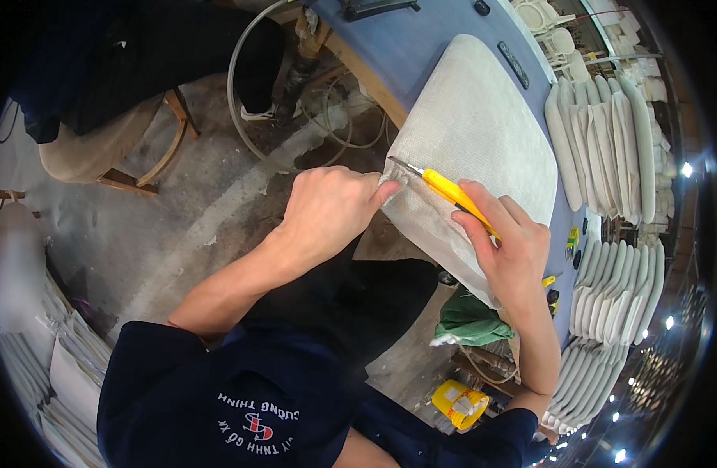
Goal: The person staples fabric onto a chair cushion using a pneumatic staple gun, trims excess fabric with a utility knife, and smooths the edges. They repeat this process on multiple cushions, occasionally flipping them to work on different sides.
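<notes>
A chair seat pad (483, 117) covered in pale grey-white cloth lies on the blue-topped bench, its near edge overhanging. My left hand (327, 207) is closed on the gathered cloth edge (401, 187) at the pad's near left corner, thumb on top. In my right hand (511, 242) is a yellow utility knife (456, 195), gripped along its handle. Its blade (404, 164) points left and rests at that same corner, close to my left thumb. Whether the blade is cutting into the cloth cannot be made out.
Stacked pale seat pads (600, 148) stand along the bench's far right side. A dark strip-shaped tool (514, 65) lies on the bench top (405, 47). Below hang a green cloth (475, 320) and a yellow bucket (460, 405). At left a person sits on a chair (101, 148); a hose (232, 86) loops nearby.
</notes>
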`<state>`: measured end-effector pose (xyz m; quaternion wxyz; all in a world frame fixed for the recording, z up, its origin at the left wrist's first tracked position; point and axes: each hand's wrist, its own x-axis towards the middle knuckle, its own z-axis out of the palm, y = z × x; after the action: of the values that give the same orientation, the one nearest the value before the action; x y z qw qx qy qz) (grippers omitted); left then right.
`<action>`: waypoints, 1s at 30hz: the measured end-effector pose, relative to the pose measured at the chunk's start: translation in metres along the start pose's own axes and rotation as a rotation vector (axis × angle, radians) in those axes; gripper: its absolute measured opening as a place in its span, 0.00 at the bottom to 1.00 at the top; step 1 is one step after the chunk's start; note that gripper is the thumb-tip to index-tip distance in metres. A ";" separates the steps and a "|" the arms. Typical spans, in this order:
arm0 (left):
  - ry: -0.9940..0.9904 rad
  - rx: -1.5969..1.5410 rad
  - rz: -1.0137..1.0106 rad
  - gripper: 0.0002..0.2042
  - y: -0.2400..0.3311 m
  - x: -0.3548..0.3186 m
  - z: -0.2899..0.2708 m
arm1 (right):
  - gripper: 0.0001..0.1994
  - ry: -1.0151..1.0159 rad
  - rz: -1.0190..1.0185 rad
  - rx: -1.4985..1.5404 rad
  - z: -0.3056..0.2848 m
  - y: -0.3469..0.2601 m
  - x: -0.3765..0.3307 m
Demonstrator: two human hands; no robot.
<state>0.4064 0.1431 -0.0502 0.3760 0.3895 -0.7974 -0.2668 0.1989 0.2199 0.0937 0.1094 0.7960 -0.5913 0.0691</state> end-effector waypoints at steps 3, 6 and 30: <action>-0.041 0.037 -0.021 0.20 0.001 -0.001 -0.003 | 0.18 -0.041 -0.022 -0.020 -0.002 -0.001 0.002; -0.010 0.041 -0.004 0.20 0.000 -0.003 -0.004 | 0.17 -0.097 -0.035 -0.041 -0.006 -0.007 0.009; -0.139 -0.541 -0.234 0.22 0.002 -0.022 -0.014 | 0.10 0.322 0.510 0.393 -0.008 0.094 -0.113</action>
<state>0.4266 0.1607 -0.0494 0.3775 0.3452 -0.6708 -0.5370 0.0764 0.3008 0.0830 0.0252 0.6076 -0.7216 0.3309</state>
